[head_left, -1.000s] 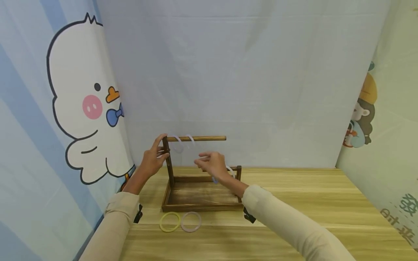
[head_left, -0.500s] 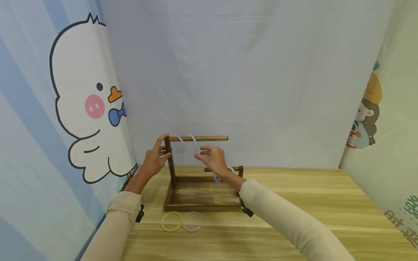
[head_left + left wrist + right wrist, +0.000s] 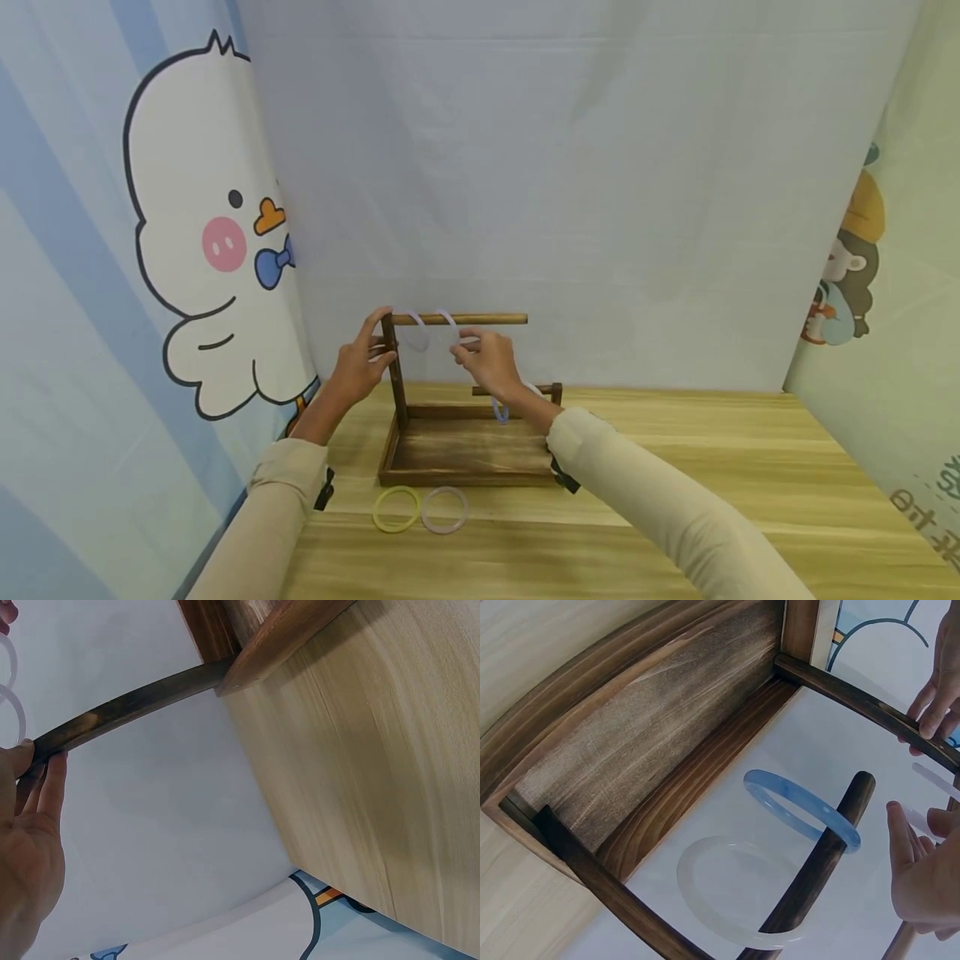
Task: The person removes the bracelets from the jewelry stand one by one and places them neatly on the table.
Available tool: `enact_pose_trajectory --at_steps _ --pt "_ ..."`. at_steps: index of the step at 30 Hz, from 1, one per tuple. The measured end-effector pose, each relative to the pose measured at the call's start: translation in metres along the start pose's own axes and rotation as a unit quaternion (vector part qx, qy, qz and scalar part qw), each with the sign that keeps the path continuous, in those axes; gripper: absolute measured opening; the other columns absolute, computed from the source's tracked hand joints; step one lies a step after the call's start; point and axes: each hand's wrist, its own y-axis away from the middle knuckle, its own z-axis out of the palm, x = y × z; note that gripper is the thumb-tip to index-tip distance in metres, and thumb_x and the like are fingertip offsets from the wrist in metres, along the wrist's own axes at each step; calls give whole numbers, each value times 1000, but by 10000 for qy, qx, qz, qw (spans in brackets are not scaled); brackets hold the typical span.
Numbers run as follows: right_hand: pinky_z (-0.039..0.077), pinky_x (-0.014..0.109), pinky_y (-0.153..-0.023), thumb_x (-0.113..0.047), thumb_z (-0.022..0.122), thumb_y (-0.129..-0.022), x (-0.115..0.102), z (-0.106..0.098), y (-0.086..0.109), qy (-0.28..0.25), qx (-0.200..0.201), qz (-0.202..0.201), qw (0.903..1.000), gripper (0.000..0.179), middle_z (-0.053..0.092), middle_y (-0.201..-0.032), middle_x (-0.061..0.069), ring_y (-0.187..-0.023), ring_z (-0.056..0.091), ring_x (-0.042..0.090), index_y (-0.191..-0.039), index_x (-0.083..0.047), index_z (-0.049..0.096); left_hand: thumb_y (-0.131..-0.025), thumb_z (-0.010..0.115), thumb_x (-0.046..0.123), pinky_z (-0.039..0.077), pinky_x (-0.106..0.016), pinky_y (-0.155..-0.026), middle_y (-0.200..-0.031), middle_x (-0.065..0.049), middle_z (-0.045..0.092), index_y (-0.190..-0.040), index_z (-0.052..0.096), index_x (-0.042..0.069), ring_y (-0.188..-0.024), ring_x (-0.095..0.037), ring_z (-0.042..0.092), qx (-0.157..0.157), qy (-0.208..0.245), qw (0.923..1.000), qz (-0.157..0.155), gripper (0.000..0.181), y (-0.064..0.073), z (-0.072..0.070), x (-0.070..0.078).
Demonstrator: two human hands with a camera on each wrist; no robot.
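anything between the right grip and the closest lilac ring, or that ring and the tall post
Nothing visible between the right grip and the closest lilac ring, which it appears to pinch. Toward the tall post, another lilac ring hangs on the upper bar in between.

From the head, looks forward and down, farthest back, at the dark-brown wooden rack [image 3: 468,479]. From the left wrist, faces its tall, narrow, dark wooden post [image 3: 127,707] close up, rolled sideways. From the right wrist, looks slantwise, also near, at a glossy pale-blue ring [image 3: 802,798], shared with the head view.
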Motion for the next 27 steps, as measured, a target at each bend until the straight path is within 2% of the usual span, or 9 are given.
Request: enact_pose_trajectory --at_steps 19,27 --pt "66 26 -71 -2 63 -103 2 -12 0 -376 -251 290 9986 30 76 -105 25 -85 78 35 -131 9 64 -96 70 -6 61 -54 -95 -125 -34 66 -161 30 18 -112 -47 69 -56 -156 9999 -14 80 -1 1 -1" --pt "67 39 -74 -3 62 -104 9 -23 1 -495 -425 349 9973 30 75 -106 27 -81 79 31 -132 7 65 -97 69 -7 60 -53 -96 -127 -36 65 -162 29 18 -114 -48 68 -84 -136 9998 -149 80 0 -1 2"
